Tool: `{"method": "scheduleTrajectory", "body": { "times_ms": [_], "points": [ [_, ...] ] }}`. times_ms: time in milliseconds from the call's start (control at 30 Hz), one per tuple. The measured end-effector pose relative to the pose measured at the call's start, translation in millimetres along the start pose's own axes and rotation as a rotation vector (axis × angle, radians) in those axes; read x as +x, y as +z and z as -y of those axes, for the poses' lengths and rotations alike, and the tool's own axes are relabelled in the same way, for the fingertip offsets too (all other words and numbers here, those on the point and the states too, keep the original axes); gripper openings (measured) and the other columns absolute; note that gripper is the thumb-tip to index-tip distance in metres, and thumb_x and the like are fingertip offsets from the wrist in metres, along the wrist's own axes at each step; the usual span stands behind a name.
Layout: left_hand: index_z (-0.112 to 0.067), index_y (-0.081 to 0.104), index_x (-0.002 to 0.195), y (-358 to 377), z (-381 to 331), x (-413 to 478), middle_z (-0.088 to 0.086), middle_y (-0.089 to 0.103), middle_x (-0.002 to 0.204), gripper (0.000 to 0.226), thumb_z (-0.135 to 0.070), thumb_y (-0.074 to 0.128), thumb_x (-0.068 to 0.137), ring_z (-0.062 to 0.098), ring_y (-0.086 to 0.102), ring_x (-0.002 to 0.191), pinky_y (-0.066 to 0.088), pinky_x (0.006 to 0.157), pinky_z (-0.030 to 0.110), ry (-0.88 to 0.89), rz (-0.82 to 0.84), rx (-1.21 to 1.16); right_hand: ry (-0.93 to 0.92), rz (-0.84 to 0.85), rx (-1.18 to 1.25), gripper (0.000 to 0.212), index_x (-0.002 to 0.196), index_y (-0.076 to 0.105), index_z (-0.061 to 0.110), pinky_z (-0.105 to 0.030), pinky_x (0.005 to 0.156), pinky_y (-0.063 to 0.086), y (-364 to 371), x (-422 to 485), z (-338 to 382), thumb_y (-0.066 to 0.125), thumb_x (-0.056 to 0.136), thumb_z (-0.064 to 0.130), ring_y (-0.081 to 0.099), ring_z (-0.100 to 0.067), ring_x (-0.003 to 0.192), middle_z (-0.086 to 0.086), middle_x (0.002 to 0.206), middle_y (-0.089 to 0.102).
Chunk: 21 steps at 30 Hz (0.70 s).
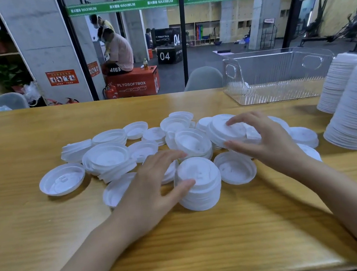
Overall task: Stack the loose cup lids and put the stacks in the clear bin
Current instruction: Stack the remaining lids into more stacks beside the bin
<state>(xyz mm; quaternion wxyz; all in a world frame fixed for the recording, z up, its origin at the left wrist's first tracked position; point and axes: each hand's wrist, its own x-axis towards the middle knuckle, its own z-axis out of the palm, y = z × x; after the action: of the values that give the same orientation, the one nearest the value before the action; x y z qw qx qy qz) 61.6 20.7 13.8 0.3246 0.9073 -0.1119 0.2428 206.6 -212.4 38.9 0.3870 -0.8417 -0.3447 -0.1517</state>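
- On the wooden table (38,134), mid-span: a scatter of loose lids (108,157), white plastic, some rim up, some dome up, many overlapping or part-nested.
- Short stack (199,182) of dome-up lids stands at the near edge of the scatter, a little tilted.
- Left hand (154,183): fingers apart and nearly straight. The thumb touches the short stack's left side, and the other fingers reach over the lids just behind it (nothing clamped, as far as shows).
- Right hand (270,139): fingers spread, only lightly bent. Fingertips rest on top of a tilted lid (222,130) at the right of the scatter, and the thumb sits at that lid's near rim. Motion blur here, so a firm hold cannot be confirmed.
- Clear bin (278,78): at the far right of the table, beyond the scatter and well apart from both hands. It has ribbed walls and cut-out handles, and something pale shows through its left wall, too blurred to name.
- Tall stacks (354,109) of white lids stand at the right edge, just beside the bin's near corner.
- Glass wall (206,41) behind the table (gym floor beyond it).
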Motion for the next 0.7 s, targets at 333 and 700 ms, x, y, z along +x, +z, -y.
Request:
{"method": "scheduleTrajectory", "body": {
  "times_ms": [333, 700],
  "points": [
    [-0.051, 0.045, 0.124, 1.4, -5.4, -9.7, -0.038, 0.044, 0.129, 0.057, -0.073, 0.059, 0.073, -0.007, 0.043, 0.125, 0.028, 0.095, 0.002, -0.061, 0.120, 0.017, -0.033, 0.094, 0.093, 0.037, 0.100, 0.060, 0.031, -0.015, 0.092, 0.040, 2.9, -15.3, 1.4, 0.076, 0.068, 0.040, 0.053, -0.007, 0.107, 0.008, 0.109, 0.055],
    [-0.051, 0.046, 0.126, -4.6, -11.6, -15.3, -0.038, 0.046, 0.126, 0.062, -0.072, 0.063, 0.070, -0.020, 0.048, 0.102, 0.032, 0.083, 0.000, -0.038, 0.127, -0.024, 0.038, 0.190, 0.072, 0.039, 0.100, 0.056, 0.036, -0.022, 0.089, 0.045, 7.5, -19.1, 2.9, 0.070, 0.072, 0.058, 0.054, -0.007, 0.102, 0.014, 0.108, 0.055]
  ]
}}
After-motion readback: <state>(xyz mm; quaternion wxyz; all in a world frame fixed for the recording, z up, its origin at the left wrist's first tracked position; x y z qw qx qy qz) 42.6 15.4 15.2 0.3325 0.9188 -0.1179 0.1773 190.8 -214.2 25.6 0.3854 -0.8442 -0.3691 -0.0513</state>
